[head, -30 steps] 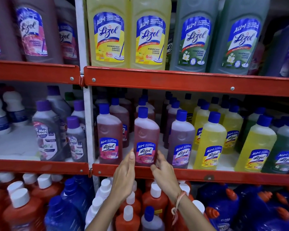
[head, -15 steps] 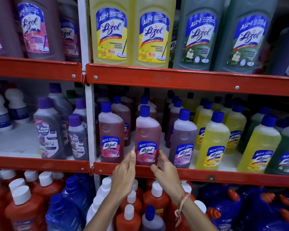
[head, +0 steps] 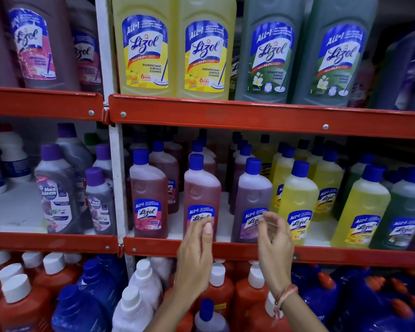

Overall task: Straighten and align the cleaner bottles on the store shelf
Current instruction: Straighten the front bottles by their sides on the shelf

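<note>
On the middle shelf stands a front row of Lizol cleaner bottles with blue caps. A pink bottle (head: 202,190) stands upright at the shelf's front edge, between a darker pink bottle (head: 148,195) and a purple bottle (head: 251,192). My left hand (head: 195,254) hovers in front of the pink bottle's label, fingers loosely curled, holding nothing. My right hand (head: 274,245) is raised in front of the purple bottle's label, fingers apart and blurred, not gripping it. Yellow bottles (head: 297,200) and a green bottle (head: 400,212) continue the row to the right.
The red shelf lip (head: 153,246) runs just below both hands. Large Lizol bottles (head: 145,51) fill the shelf above. Max Kleen bottles (head: 55,190) stand in the left bay past a white upright (head: 117,178). Orange and blue bottles (head: 216,293) crowd the shelf below.
Both hands have let go of the pink bottle. My right hand has shifted right, in front of the purple bottle, and my left hand now sits in front of the pink one.
</note>
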`<action>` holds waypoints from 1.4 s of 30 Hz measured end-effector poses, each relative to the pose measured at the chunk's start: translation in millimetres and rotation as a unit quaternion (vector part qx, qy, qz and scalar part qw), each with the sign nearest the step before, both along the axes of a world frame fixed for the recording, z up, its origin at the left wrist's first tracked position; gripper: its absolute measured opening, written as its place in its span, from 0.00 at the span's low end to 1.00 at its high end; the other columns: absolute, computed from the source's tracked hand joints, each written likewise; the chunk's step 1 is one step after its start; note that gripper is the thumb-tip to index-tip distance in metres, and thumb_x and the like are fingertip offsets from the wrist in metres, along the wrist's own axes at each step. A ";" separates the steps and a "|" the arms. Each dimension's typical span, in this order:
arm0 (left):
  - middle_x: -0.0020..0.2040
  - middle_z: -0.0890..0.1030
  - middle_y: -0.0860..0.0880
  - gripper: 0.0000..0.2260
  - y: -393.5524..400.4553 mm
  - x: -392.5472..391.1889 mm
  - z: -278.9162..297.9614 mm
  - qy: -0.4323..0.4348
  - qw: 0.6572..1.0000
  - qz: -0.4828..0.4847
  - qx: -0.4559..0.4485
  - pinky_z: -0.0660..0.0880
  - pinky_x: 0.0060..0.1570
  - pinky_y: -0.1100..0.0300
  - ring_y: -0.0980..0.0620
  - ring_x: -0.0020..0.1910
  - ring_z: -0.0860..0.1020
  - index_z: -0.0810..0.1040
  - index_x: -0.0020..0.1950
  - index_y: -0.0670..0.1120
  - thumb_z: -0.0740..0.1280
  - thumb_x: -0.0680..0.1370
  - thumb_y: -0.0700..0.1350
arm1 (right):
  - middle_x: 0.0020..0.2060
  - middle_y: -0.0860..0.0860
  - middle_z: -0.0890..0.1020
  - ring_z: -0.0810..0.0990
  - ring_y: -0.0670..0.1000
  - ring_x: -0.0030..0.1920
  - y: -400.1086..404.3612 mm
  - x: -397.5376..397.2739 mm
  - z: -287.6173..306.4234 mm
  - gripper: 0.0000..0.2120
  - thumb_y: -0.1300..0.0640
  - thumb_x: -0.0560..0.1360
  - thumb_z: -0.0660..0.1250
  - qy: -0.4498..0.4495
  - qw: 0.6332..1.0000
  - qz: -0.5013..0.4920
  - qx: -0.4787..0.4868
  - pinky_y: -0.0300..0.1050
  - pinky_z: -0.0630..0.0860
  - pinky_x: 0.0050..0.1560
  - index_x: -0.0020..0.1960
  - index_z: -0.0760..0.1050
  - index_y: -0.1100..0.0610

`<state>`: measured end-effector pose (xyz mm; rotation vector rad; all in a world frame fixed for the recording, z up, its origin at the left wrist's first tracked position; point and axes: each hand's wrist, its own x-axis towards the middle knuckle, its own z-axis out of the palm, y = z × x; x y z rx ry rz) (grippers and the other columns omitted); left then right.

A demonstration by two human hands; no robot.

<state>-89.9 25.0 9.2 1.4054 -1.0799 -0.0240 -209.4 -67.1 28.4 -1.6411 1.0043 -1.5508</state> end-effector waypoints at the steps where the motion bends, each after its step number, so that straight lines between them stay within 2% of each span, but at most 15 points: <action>1: 0.62 0.77 0.56 0.29 -4.5 -6.5 0.5 0.004 0.999 -0.031 0.030 0.69 0.64 0.63 0.62 0.63 0.72 0.72 0.65 0.55 0.46 0.75 0.68 | 0.58 0.53 0.78 0.78 0.42 0.53 -4.4 -2.6 -2.5 0.13 0.55 0.78 0.62 0.009 1.000 0.002 0.017 0.30 0.71 0.51 0.61 0.73 0.56; 3: 0.72 0.69 0.57 0.32 -13.1 -18.6 1.0 0.022 0.991 -0.086 0.097 0.62 0.72 0.57 0.63 0.71 0.65 0.64 0.72 0.58 0.45 0.73 0.71 | 0.67 0.54 0.73 0.73 0.51 0.66 -10.4 -4.4 -6.3 0.21 0.49 0.79 0.59 0.037 0.997 0.036 0.060 0.41 0.67 0.63 0.70 0.66 0.55; 8: 0.78 0.56 0.58 0.44 -31.5 -36.6 9.8 0.049 0.964 -0.163 0.205 0.50 0.77 0.49 0.54 0.77 0.53 0.46 0.75 0.63 0.39 0.62 0.80 | 0.78 0.48 0.58 0.56 0.48 0.77 -17.0 -6.8 -2.0 0.31 0.41 0.79 0.50 0.079 0.982 0.127 0.112 0.37 0.52 0.69 0.78 0.52 0.53; 12: 0.76 0.61 0.59 0.43 -39.3 -35.1 15.4 0.068 0.962 -0.158 0.211 0.49 0.77 0.52 0.55 0.76 0.58 0.48 0.75 0.63 0.37 0.64 0.79 | 0.78 0.47 0.59 0.57 0.47 0.77 -17.8 -14.5 -3.0 0.33 0.37 0.77 0.49 0.081 0.983 0.130 0.104 0.43 0.54 0.75 0.78 0.53 0.50; 17: 0.73 0.65 0.59 0.33 -39.7 -37.6 17.7 0.055 0.969 -0.145 0.194 0.51 0.66 0.70 0.65 0.68 0.61 0.52 0.76 0.60 0.39 0.72 0.68 | 0.77 0.46 0.59 0.56 0.46 0.77 -19.6 -19.8 -6.0 0.38 0.33 0.73 0.48 0.101 0.982 0.133 0.085 0.42 0.53 0.75 0.78 0.52 0.51; 20: 0.69 0.68 0.60 0.32 -40.5 -37.6 15.0 0.075 0.970 -0.146 0.181 0.55 0.63 0.69 0.65 0.65 0.63 0.54 0.75 0.62 0.40 0.72 0.68 | 0.76 0.44 0.62 0.61 0.48 0.76 -21.8 -20.4 -9.2 0.40 0.28 0.71 0.48 0.109 0.981 0.132 0.090 0.48 0.58 0.76 0.77 0.54 0.47; 24: 0.67 0.69 0.60 0.32 -43.9 -40.4 1.9 0.104 0.978 -0.115 0.138 0.59 0.63 0.66 0.60 0.68 0.68 0.60 0.72 0.65 0.40 0.71 0.71 | 0.72 0.44 0.70 0.68 0.46 0.71 -25.2 -27.5 -10.0 0.36 0.31 0.73 0.49 0.093 0.980 0.154 0.087 0.42 0.64 0.69 0.75 0.61 0.48; 26: 0.68 0.71 0.60 0.33 -44.2 -46.4 -5.5 0.087 0.991 -0.069 0.074 0.61 0.63 0.70 0.63 0.67 0.69 0.66 0.71 0.61 0.41 0.73 0.72 | 0.60 0.45 0.80 0.76 0.46 0.62 -25.8 -37.6 -7.9 0.28 0.36 0.76 0.50 0.098 0.986 0.120 0.064 0.41 0.69 0.59 0.66 0.74 0.49; 29: 0.58 0.79 0.57 0.32 -42.3 -63.8 -9.3 0.050 0.998 -0.027 -0.026 0.67 0.58 0.73 0.62 0.60 0.74 0.76 0.62 0.53 0.44 0.75 0.69 | 0.43 0.45 0.86 0.83 0.48 0.50 -34.7 -56.1 -8.4 0.23 0.38 0.78 0.52 0.030 0.999 0.008 0.031 0.50 0.75 0.54 0.48 0.82 0.49; 31: 0.52 0.81 0.58 0.31 -45.8 -77.8 -7.7 0.057 0.996 -0.066 -0.033 0.69 0.54 0.73 0.62 0.56 0.77 0.79 0.56 0.52 0.45 0.75 0.70 | 0.41 0.45 0.86 0.84 0.50 0.47 -46.2 -68.9 -11.6 0.22 0.38 0.77 0.53 -0.031 0.998 -0.046 0.028 0.58 0.78 0.55 0.44 0.81 0.48; 33: 0.55 0.81 0.58 0.33 -54.6 -92.0 -3.7 0.076 0.990 -0.122 0.002 0.69 0.58 0.70 0.64 0.57 0.76 0.79 0.57 0.53 0.45 0.73 0.72 | 0.45 0.45 0.85 0.83 0.53 0.49 -57.5 -78.8 -12.1 0.18 0.39 0.77 0.54 -0.060 0.995 -0.062 0.047 0.62 0.76 0.56 0.47 0.79 0.46; 35: 0.67 0.75 0.58 0.38 -66.0 -104.3 2.4 0.092 0.980 -0.165 0.063 0.64 0.67 0.68 0.67 0.66 0.69 0.72 0.67 0.55 0.42 0.70 0.75 | 0.53 0.48 0.83 0.80 0.53 0.56 -69.8 -86.1 -13.8 0.16 0.35 0.76 0.54 -0.077 0.994 -0.025 0.076 0.62 0.73 0.62 0.53 0.75 0.41; 37: 0.74 0.65 0.59 0.39 -75.5 -115.2 10.3 0.107 0.968 -0.190 0.125 0.55 0.68 0.71 0.67 0.71 0.60 0.61 0.75 0.55 0.41 0.70 0.73 | 0.63 0.48 0.78 0.75 0.51 0.65 -76.0 -90.1 -14.3 0.25 0.29 0.72 0.52 -0.053 0.993 0.031 0.104 0.59 0.68 0.69 0.62 0.71 0.39; 39: 0.72 0.64 0.61 0.36 -81.0 -123.1 17.5 0.134 0.960 -0.198 0.143 0.55 0.63 0.77 0.66 0.69 0.61 0.59 0.75 0.54 0.41 0.71 0.68 | 0.70 0.45 0.73 0.69 0.47 0.71 -80.8 -91.5 -17.0 0.36 0.25 0.70 0.50 -0.009 0.990 0.079 0.121 0.55 0.62 0.74 0.71 0.67 0.43; 42: 0.59 0.68 0.63 0.35 -85.7 -125.2 24.4 0.161 0.959 -0.187 0.140 0.59 0.53 0.78 0.66 0.58 0.65 0.67 0.71 0.56 0.41 0.70 0.68 | 0.72 0.45 0.71 0.67 0.45 0.72 -82.0 -94.8 -15.3 0.39 0.24 0.70 0.50 0.007 0.987 0.105 0.125 0.54 0.60 0.76 0.73 0.65 0.45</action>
